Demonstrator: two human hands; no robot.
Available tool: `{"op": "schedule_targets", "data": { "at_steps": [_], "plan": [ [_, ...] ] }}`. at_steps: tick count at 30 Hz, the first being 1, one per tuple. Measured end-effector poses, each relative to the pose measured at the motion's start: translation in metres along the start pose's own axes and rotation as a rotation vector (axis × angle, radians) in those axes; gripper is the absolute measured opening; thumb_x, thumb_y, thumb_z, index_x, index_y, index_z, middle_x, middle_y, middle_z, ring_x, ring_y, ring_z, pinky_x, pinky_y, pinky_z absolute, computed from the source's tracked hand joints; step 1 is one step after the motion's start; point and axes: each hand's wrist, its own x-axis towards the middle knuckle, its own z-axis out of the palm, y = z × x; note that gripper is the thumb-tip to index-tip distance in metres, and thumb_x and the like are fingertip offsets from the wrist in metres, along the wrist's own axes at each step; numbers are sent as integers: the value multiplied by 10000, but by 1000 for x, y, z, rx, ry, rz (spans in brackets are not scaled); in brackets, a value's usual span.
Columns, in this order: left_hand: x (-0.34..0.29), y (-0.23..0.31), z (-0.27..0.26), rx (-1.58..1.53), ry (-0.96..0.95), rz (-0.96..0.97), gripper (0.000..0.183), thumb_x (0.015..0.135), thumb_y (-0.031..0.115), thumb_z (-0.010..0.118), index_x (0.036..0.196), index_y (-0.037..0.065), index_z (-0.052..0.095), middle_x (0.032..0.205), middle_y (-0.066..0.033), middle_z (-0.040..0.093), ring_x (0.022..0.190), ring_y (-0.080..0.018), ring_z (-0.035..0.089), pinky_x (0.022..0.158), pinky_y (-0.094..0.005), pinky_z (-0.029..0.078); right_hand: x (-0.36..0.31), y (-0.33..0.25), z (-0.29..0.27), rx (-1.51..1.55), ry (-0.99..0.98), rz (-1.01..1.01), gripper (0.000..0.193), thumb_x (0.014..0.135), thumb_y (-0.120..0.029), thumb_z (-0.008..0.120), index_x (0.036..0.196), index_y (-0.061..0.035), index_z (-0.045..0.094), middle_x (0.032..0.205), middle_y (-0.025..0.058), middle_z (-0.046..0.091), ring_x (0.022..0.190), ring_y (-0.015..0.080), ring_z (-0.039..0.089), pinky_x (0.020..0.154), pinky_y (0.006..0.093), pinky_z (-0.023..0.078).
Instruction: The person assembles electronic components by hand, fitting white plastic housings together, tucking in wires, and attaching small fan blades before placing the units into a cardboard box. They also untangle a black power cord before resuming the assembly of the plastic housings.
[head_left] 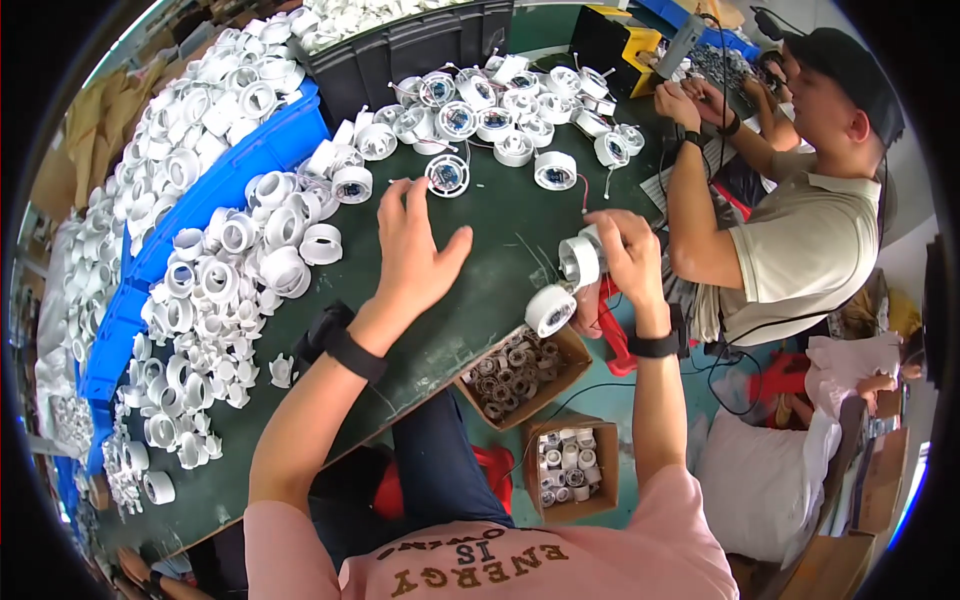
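Floor [612, 402]: teal, crowded with sacks [750, 475] and cartons [610, 470]. Table [490, 235]: dark green, scuffed. At left, blue bin [225, 165] and heaps of bare rings [285, 270], apparently left to do. At far side, wired units [457, 121] with boards inside, apparently done. Left hand [412, 268]: fingers spread wide, nothing held, just beside one unit. Right hand [632, 262]: fingers bent around cup [578, 261] near table edge; hold on second cup [550, 311], just below, impossible to tell.

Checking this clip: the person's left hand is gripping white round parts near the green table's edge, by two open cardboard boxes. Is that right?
Not quite: the head view shows the right hand gripping white round parts there. The left hand is spread open over the green table. The rest stands.
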Motion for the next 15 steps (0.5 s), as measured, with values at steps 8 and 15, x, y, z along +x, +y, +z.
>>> {"op": "schedule_targets", "data": {
  "at_steps": [8,15],
  "plan": [
    [68,-51,22,11,104,-22,719,743,200,714,1298,-75,348,1235,-269,391,1163,-420,387,1005,-465,325,-21,-35,-20,129,-124,-7,186,871,-150,595,884,15,680,887,102,677,843,212,617,769,325,469],
    [92,-64,66,-5,153,-289,782,794,376,683,1360,-27,325,1357,-269,320,1248,-449,340,1010,-517,321,147,42,34,42,213,-53,372,863,-286,610,1121,-17,623,919,109,657,864,156,591,781,279,465]
  ]
}}
